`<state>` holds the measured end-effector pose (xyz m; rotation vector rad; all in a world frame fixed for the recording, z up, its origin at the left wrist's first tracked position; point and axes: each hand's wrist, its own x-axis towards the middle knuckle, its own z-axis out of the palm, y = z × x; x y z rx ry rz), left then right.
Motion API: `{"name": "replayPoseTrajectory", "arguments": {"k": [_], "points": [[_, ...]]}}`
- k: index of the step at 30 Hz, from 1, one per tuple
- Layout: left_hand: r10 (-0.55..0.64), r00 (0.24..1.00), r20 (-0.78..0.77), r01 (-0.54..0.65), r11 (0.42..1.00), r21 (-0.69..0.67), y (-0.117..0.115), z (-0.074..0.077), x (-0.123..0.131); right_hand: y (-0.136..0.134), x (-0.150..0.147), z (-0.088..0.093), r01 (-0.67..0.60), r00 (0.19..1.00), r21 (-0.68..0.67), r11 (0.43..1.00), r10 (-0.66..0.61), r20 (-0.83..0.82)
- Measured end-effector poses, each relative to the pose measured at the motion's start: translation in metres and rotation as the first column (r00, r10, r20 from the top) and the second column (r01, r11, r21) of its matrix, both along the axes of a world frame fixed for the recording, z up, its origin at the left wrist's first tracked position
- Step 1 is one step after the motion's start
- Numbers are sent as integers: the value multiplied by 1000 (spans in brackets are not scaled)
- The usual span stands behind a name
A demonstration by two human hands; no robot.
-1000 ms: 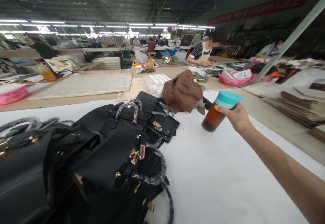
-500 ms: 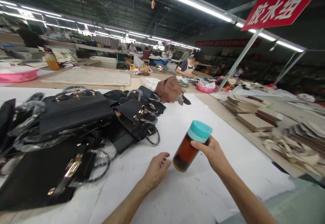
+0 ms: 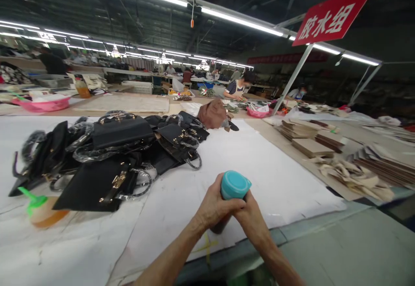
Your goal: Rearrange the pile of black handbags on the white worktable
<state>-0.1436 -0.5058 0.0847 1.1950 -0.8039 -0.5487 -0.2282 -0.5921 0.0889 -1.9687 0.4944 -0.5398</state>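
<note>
Both my hands are wrapped around a jar [image 3: 234, 185] with a turquoise lid and dark brown liquid inside. My left hand [image 3: 214, 204] grips its left side, with the thumb across the front just below the lid. On the other side, my right hand [image 3: 251, 212] closes around the jar. Its lower part shows only a little beneath my hands, near the front edge of the white-covered table [image 3: 259, 160]. To the left lies a pile of black handbags [image 3: 123, 134] with gold clasps and plastic-wrapped handles.
A squeeze bottle [image 3: 48, 212] with a green nozzle lies at the left front. Behind the bags are a brown bundle [image 3: 212, 114] and pink basins [image 3: 48, 103]. Stacked boards [image 3: 311, 147] and cloth strips [image 3: 353, 173] lie right. A co-worker [image 3: 235, 89] sits across the table.
The jar has come closer to me and been turned more upright. My left hand, apart from it before, now grips it too. The view has shifted, bringing the squeeze bottle into sight.
</note>
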Motion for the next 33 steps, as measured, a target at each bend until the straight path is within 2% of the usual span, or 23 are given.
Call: {"name": "replayPoseTrajectory", "arguments": {"k": [2, 4, 6, 8, 9, 11, 13, 15, 18, 22, 23, 25, 27, 30, 33], "points": [[17, 1000, -4, -17, 1000, -2, 0, 0, -2, -4, -7, 2, -104, 994, -1, 995, 104, -24], [22, 1000, -19, -22, 1000, 0, 1, 1, -3, -13, -18, 8, -199, 973, -7, 980, 197, -122], [31, 999, -21, -31, 999, -11, 3, 2, -4, -24, -31, 15, -165, 966, -61, 984, 149, -213], [57, 998, 6, -57, 998, -22, 4, 3, -6, -32, -41, 24, -33, 980, -212, 977, -10, -197], [77, 997, 33, -76, 997, -18, 4, 2, -7, -33, -43, 29, 28, 986, -312, 950, -77, -145], [106, 990, 98, -106, 994, -5, 3, 0, -9, -28, -39, 39, 52, 994, -515, 856, -95, -57], [128, 982, 137, -130, 991, 4, 0, -3, -11, -16, -24, 50, -16, 995, -670, 742, -54, -84], [157, 978, 137, -161, 987, 14, -5, -6, -12, -2, -5, 58, -78, 980, -738, 670, -84, -180], [182, 976, 117, -184, 983, 10, -10, -4, -13, 11, 17, 65, -128, 951, -753, 645, -136, -278], [117, 989, 86, -116, 993, -18, -12, -2, -13, 10, 27, 60, -122, 960, -791, 599, -131, -248], [123, 986, 116, -124, 992, -5, -13, -4, -12, 8, 27, 57, -122, 966, -803, 583, -117, -231], [203, 953, 226, -219, 975, 46, -15, -17, -7, 3, 27, 48, -115, 981, -833, 541, -71, -181], [293, 894, 338, -346, 932, 107, -20, -35, -1, -5, 27, 39, -103, 993, -870, 483, -1, -118], [308, 849, 429, -419, 887, 193, -29, -62, 6, -19, 28, 29, -81, 995, -914, 398, 92, -48], [338, 829, 446, -469, 855, 223, -32, -70, 9, -31, 31, 28, -123, 987, -915, 384, 140, -74]]}}
